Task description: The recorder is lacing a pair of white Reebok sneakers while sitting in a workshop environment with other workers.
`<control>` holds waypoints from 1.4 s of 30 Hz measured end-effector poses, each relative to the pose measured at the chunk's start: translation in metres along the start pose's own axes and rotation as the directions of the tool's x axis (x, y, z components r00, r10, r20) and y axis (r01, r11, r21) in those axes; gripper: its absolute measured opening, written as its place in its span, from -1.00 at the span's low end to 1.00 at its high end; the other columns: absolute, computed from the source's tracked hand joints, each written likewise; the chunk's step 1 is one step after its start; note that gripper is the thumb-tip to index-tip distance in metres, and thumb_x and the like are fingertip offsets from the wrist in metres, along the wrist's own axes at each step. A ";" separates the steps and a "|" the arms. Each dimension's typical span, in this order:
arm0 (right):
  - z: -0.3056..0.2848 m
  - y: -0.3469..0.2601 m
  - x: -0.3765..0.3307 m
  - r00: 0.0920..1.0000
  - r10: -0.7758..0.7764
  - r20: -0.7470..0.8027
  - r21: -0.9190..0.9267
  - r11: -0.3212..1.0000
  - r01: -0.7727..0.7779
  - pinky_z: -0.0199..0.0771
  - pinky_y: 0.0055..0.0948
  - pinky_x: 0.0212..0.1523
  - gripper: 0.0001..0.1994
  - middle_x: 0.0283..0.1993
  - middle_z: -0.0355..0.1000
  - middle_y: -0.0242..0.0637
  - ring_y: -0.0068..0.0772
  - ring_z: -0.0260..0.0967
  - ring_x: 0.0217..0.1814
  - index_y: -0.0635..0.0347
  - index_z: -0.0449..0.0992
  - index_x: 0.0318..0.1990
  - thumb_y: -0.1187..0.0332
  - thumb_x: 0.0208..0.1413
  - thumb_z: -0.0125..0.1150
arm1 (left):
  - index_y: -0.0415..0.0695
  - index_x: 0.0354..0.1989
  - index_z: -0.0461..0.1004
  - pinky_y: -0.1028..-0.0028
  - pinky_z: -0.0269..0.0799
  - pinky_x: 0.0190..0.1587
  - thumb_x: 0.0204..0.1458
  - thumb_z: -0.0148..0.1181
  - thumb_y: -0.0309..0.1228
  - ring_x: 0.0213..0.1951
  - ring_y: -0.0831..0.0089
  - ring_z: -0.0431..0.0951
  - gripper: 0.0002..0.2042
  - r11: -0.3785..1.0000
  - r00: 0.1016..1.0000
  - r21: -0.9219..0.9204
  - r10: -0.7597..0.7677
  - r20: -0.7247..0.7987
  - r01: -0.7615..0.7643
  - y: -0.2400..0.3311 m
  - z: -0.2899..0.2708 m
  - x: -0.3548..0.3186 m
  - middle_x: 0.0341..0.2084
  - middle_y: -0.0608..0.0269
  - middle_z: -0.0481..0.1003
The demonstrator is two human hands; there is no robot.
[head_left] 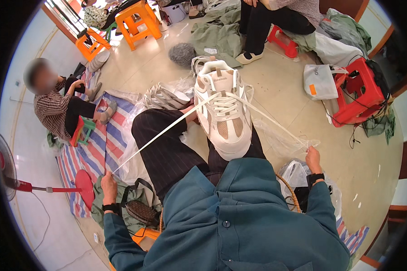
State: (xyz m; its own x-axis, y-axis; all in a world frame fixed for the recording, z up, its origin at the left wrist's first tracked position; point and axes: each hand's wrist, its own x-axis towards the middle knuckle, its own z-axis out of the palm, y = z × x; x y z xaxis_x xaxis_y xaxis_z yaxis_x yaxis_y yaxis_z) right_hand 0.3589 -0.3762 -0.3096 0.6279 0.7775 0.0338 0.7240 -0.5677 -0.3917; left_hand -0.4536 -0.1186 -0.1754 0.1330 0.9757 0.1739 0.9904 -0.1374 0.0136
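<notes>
A white and beige sneaker (228,143) rests on my lap, toe toward me. Its cream shoelace (156,137) runs through the eyelets, and both loose ends are stretched tight out to the sides. Far out at the left, my left hand (108,187) is closed on one lace end. The other end runs to my right hand (313,160), closed at the right. Beyond my left knee lie more pale shoes (163,97) on clear plastic, partly hidden.
A striped sheet (117,118) covers the floor at left, near a red-based fan (84,187). One person (54,106) sits there on a low stool; others sit farther back. At right stands a red stool (358,97) beside a white bag (320,83). A brown handbag (142,211) lies near my left arm.
</notes>
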 end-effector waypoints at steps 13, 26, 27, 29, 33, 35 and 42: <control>0.000 -0.007 0.011 0.970 -0.069 -0.232 0.006 0.997 0.073 0.35 -0.06 -0.36 -0.91 -0.48 0.43 0.02 0.17 0.39 -0.38 0.28 0.43 -0.38 0.43 0.04 0.06 | -0.27 -0.40 0.35 0.12 0.30 -0.42 0.05 -0.02 -0.52 -0.47 -0.11 0.44 -0.92 0.999 0.997 -0.043 0.006 -0.082 -0.010 0.000 -0.006 0.004 -0.59 -0.14 0.41; -0.088 -0.318 0.072 0.876 -0.378 -0.299 0.688 0.551 0.473 0.38 -0.49 -0.42 -0.86 -0.47 0.44 -0.29 -0.51 0.39 -0.47 0.25 0.45 -0.23 0.56 0.06 0.02 | -0.27 -0.19 0.48 0.61 0.41 -0.28 0.09 0.01 -0.63 -0.34 0.57 0.54 -0.84 0.455 0.967 -0.861 0.209 -0.144 -0.227 0.291 -0.101 0.104 -0.43 0.27 0.53; -0.085 -0.331 0.074 0.849 -0.405 -0.340 0.716 0.473 0.512 0.39 -0.49 -0.40 -0.85 -0.44 0.45 -0.27 -0.50 0.39 -0.46 0.24 0.45 -0.23 0.58 0.04 0.03 | -0.27 -0.19 0.48 0.62 0.40 -0.28 0.09 0.03 -0.61 -0.35 0.58 0.53 -0.85 0.442 0.961 -0.865 0.238 -0.141 -0.237 0.313 -0.103 0.111 -0.43 0.28 0.53; -0.080 -0.350 0.078 0.839 -0.420 -0.347 0.722 0.451 0.525 0.40 -0.49 -0.39 -0.84 -0.42 0.46 -0.27 -0.48 0.40 -0.45 0.24 0.45 -0.22 0.59 0.03 0.04 | -0.27 -0.20 0.49 0.63 0.38 -0.27 0.09 0.07 -0.58 -0.35 0.61 0.49 -0.87 0.403 0.947 -0.878 0.284 -0.147 -0.258 0.350 -0.100 0.124 -0.44 0.30 0.52; -0.069 -0.365 0.081 0.834 -0.432 -0.344 0.741 0.420 0.524 0.41 -0.48 -0.37 -0.84 -0.38 0.47 -0.26 -0.45 0.42 -0.42 0.23 0.44 -0.20 0.59 0.03 0.07 | -0.27 -0.24 0.50 0.63 0.35 -0.30 0.09 0.12 -0.54 -0.39 0.65 0.43 -0.89 0.329 0.923 -0.883 0.301 -0.238 -0.335 0.397 -0.084 0.135 -0.47 0.35 0.49; -0.066 -0.366 0.081 0.844 -0.419 -0.336 0.752 0.420 0.508 0.41 -0.48 -0.37 -0.84 -0.38 0.47 -0.26 -0.45 0.42 -0.42 0.24 0.44 -0.20 0.58 0.03 0.07 | -0.27 -0.24 0.50 0.63 0.35 -0.31 0.10 0.12 -0.53 -0.39 0.67 0.42 -0.89 0.331 0.944 -0.904 0.276 -0.181 -0.270 0.402 -0.068 0.140 -0.47 0.37 0.49; -0.079 -0.365 0.070 0.670 -0.550 -0.499 0.529 0.419 0.738 0.43 -0.43 -0.38 -0.78 -0.36 0.47 -0.22 -0.30 0.42 -0.43 0.24 0.46 -0.21 0.61 -0.06 0.09 | -0.25 -0.25 0.49 0.63 0.34 -0.31 0.11 0.11 -0.52 -0.40 0.70 0.40 -0.90 0.336 0.966 -0.924 0.236 -0.107 -0.184 0.406 -0.061 0.137 -0.47 0.40 0.49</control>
State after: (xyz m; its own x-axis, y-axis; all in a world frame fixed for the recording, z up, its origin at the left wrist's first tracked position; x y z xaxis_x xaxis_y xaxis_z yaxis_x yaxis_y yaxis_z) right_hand 0.1612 -0.1361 -0.0921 0.1646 0.6979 0.6970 0.6157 0.4793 -0.6254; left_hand -0.0354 -0.0515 -0.0855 0.3580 0.8918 0.2765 0.2738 -0.3834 0.8821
